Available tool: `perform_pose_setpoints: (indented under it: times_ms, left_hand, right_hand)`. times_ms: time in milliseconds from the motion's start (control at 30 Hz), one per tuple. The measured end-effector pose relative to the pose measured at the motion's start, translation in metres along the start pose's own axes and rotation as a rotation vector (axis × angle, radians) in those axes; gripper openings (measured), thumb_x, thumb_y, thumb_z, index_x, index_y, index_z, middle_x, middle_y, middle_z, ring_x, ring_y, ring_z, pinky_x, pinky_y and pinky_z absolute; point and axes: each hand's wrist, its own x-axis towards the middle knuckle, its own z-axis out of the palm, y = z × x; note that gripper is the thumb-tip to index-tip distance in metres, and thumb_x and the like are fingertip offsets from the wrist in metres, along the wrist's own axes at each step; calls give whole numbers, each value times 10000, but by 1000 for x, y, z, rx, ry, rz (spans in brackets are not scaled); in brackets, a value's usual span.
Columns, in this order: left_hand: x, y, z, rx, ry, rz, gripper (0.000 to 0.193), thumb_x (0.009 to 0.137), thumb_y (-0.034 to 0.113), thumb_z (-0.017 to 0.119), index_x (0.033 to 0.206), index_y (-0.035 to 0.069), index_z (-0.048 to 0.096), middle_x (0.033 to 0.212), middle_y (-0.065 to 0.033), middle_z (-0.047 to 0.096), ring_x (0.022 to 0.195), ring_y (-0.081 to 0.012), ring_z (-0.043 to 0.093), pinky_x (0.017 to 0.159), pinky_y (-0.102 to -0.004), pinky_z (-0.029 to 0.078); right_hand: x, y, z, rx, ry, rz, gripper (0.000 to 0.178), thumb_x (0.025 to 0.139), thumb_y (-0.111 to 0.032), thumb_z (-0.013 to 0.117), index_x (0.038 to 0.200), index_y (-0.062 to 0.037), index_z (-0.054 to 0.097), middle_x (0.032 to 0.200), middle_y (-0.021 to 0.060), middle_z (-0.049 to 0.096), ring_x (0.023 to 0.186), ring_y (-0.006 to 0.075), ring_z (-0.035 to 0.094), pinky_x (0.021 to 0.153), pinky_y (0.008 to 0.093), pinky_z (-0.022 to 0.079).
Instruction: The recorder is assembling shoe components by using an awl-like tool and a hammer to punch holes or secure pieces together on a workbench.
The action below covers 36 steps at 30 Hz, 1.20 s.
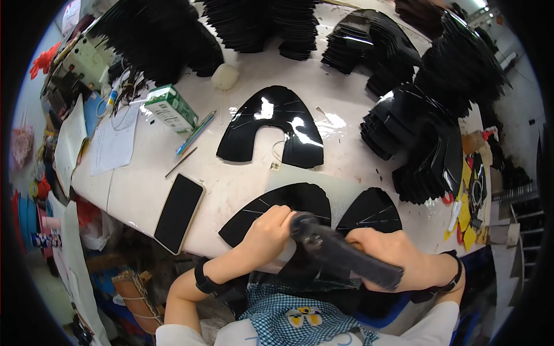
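Note:
A glossy black U-shaped piece (pixel 288 202), like a shoe upper, lies at the table's near edge on a pale board (pixel 346 181). My left hand (pixel 268 232) is closed at its left part, with the fingertips partly hidden. A second black panel (pixel 371 210) shows to the right; whether it joins the first is hidden. My right hand (pixel 392 256) is wrapped round what looks like a hammer (pixel 346 254), its long dark head held above the piece, close to my left fingers. Farther off, another black U-shaped piece (pixel 277 109) lies flat by itself.
Tall stacks of black pieces (pixel 156 34) stand along the back, with more stacks (pixel 424 132) at right. A phone (pixel 179 213), a green-and-white box (pixel 171 108), pens (pixel 196 134), a paper sheet (pixel 115 138) and a whitish lump (pixel 225 76) lie left of the middle.

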Motion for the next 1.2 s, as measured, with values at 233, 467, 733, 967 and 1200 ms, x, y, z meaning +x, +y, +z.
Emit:
perform_pose_setpoints:
  times_ms: [233, 467, 733, 967, 1200]
  left_hand:
    - [9, -20, -6, -618, 189, -522, 61, 747, -94, 542, 756, -33, 539, 674, -88, 576, 592, -162, 598, 578, -243, 489]
    - [54, 37, 43, -521, -184, -78, 78, 757, -103, 542, 777, -27, 545, 743, -87, 560, 633, -143, 612, 567, -225, 491]
    - [65, 35, 80, -516, -276, -120, 56, 767, -91, 528, 789, -40, 523, 710, -91, 568, 612, -150, 618, 559, -231, 491]
    - [65, 36, 84, -455, -230, -108, 88, 756, -118, 511, 779, -34, 520, 706, -94, 569, 599, -161, 617, 550, -235, 488]
    - [62, 36, 89, -384, -158, 20, 160, 718, -156, 494, 791, -14, 504, 738, -99, 548, 600, -194, 608, 539, -261, 488]
  right_hand:
    - [-91, 23, 12, 146, 249, 379, 322, 767, -64, 603, 1057, 51, 526, 897, 159, 608, 685, 226, 627, 607, 268, 484]
    - [-130, 47, 32, 181, 391, 388, 372, 836, 17, 441, 1200, 80, 391, 1105, 138, 504, 975, 162, 509, 861, 266, 393]
    - [-140, 51, 40, 353, 432, 501, 299, 821, -63, 558, 1089, 50, 490, 872, 123, 596, 750, 175, 554, 698, 265, 438]
    - [-137, 60, 46, 282, 478, 410, 275, 807, -80, 583, 1043, 43, 511, 682, 108, 599, 558, 168, 579, 532, 270, 453]
    - [-134, 57, 45, 353, 495, 466, 218, 787, -89, 605, 957, 38, 553, 693, 112, 598, 529, 180, 584, 507, 257, 449]
